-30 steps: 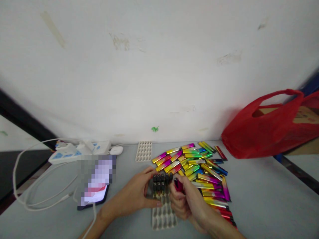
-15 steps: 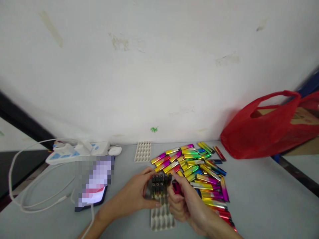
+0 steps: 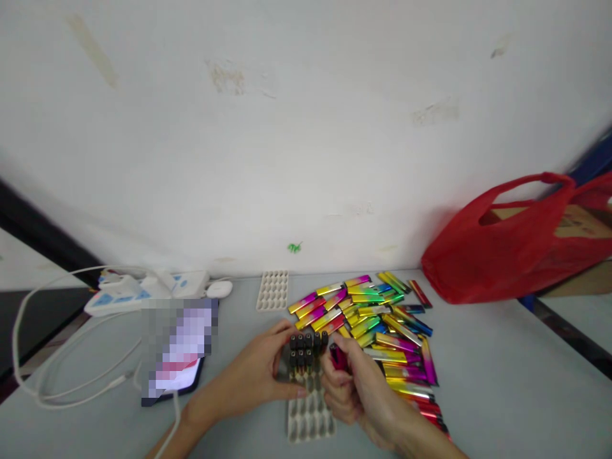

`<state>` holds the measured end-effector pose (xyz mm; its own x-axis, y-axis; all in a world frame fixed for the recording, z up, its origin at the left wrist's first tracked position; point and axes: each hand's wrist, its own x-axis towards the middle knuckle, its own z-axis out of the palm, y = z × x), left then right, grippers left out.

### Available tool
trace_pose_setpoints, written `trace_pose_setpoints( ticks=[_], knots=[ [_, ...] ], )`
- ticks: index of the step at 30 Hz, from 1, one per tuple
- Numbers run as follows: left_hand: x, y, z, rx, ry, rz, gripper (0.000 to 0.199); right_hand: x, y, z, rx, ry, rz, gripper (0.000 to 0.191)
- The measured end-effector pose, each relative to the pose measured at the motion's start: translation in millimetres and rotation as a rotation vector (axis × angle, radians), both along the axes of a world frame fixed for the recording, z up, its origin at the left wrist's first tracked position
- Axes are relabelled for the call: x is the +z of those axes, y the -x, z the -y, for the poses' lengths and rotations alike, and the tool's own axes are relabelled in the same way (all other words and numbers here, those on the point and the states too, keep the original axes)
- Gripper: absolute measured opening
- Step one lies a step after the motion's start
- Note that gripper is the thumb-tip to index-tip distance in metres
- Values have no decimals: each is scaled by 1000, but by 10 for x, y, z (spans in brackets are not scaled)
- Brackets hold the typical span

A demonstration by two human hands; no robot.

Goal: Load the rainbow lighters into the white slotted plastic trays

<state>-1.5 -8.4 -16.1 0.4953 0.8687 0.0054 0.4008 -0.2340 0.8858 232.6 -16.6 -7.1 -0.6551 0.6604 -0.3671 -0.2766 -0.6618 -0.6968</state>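
Observation:
Several lighters (image 3: 301, 350) stand upright with their black ends up, in the far rows of a pale tray with rounded cups (image 3: 312, 417). My left hand (image 3: 255, 366) curves round their left side, fingers behind and thumb across the front over the tray. To the right of them, my right hand (image 3: 351, 389) is closed round a dark red lighter (image 3: 338, 358), whose dark end points up. Most of that lighter is hidden in the fist. Beyond and to the right lies a loose pile of shiny multicoloured lighters (image 3: 370, 312).
A second cupped tray (image 3: 273, 290) lies near the wall. On the left are a phone (image 3: 184, 350) with a pixelated screen, a power strip (image 3: 153, 292), a white earbud case (image 3: 220, 289) and looping white cables (image 3: 79, 400). A red bag (image 3: 497, 248) stands at the right.
The whole view has shifted very slightly. Both hands keep their places and grips, and the upright lighters and the pile look the same.

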Motion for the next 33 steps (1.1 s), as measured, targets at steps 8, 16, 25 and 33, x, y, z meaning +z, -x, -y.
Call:
trace_pose_setpoints(
  ticks=[8,16,25,33],
  knots=[
    [-5,-2,7,-3,11,17,73,11,16,15,-4,1,11,68],
    [18,-6,-1,3,5,-10,71,20,-2,7,3,-8,-4,69],
    [20,-7,8,10,-8,-6,72,-10,-15,-4,57,9,-38,75],
    [38,-16,2,9,-19,-34,71,-44,-8,3,35,19,-26,70]
  ],
)
